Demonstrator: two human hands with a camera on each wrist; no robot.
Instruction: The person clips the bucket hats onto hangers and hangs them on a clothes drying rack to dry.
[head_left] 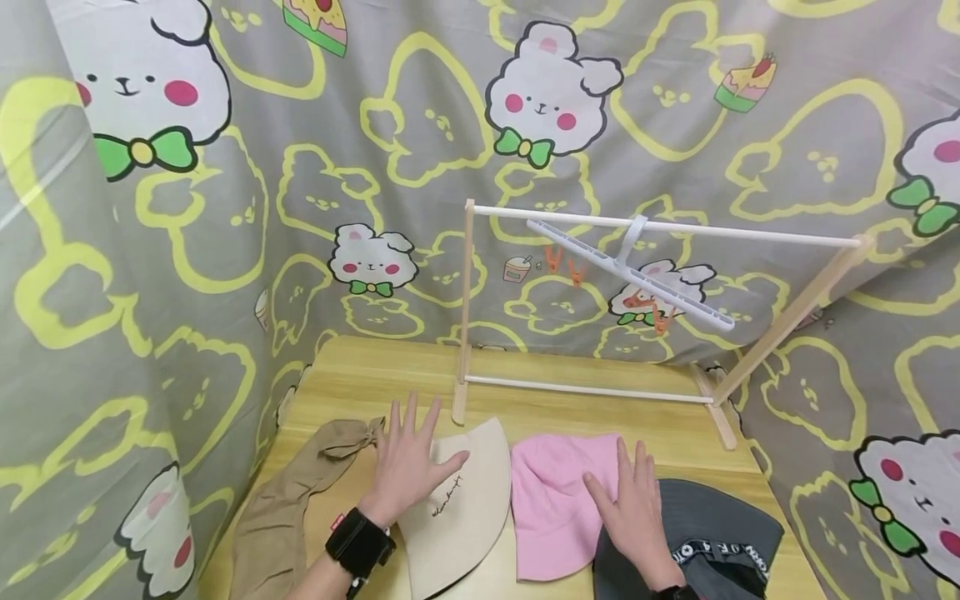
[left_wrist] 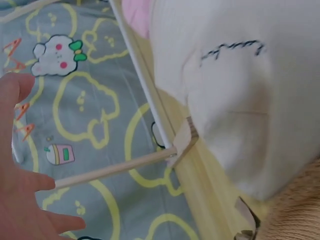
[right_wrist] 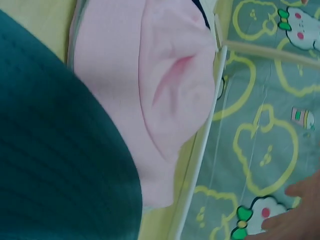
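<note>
My left hand (head_left: pixel 408 467), fingers spread, is over the cream bucket hat (head_left: pixel 472 508) with dark script lettering and the tan hat (head_left: pixel 277 525) beside it. Straight fingers also show on my right hand (head_left: pixel 633 508), which hovers between the pink bucket hat (head_left: pixel 558 500) and the dark grey hat (head_left: pixel 720 517) with a lettered band. Neither hand grips anything; whether they touch the hats I cannot tell. In the left wrist view the cream hat (left_wrist: pixel 235 85) lies to the right of the hand. The right wrist view has the pink hat (right_wrist: pixel 175 85) beside the dark hat's brim (right_wrist: pixel 65 150).
Behind the hats stands a small wooden rack (head_left: pixel 463 308) with white rods. A pale blue hanger (head_left: pixel 630 271) with orange clips (head_left: pixel 576 273) hangs from its top rod. Grey rabbit-print curtain (head_left: pixel 420 108) surrounds the wooden table (head_left: pixel 390 358).
</note>
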